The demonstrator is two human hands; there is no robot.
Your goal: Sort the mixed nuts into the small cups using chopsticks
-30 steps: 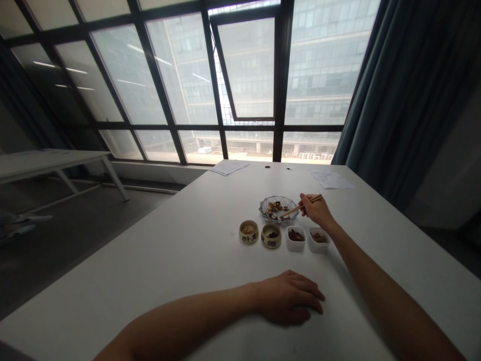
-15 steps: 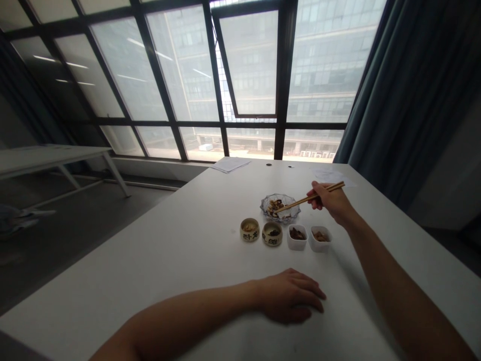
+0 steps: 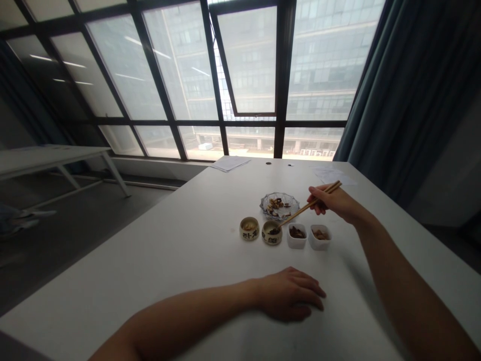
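Note:
My right hand (image 3: 332, 200) holds a pair of wooden chopsticks (image 3: 304, 209), their tips reaching down into a small ceramic cup with black characters (image 3: 271, 233). Whether the tips grip anything is too small to tell. Dark pieces of food lie in that cup. Beside it on the left stands a matching cup (image 3: 249, 228) with pale pieces. Behind them sits a glass dish (image 3: 279, 206) holding mixed brown pieces. Two white square bowls (image 3: 296, 236) (image 3: 320, 237) with brown food stand to the right. My left hand (image 3: 289, 296) lies still on the white table (image 3: 169, 255), nearest the bowls, holding nothing.
Sheets of paper (image 3: 230, 163) (image 3: 330, 175) lie at the far edge of the table, beyond the dishes. Behind it are tall windows (image 3: 180, 65) and a dark curtain (image 3: 394, 85). Another white table (image 3: 45, 155) stands to the left, and the floor lies beyond the near table's left edge.
The chopstick tips have moved from the glass dish down to the right-hand ceramic cup, with my right hand shifting slightly. My left hand has stayed in place.

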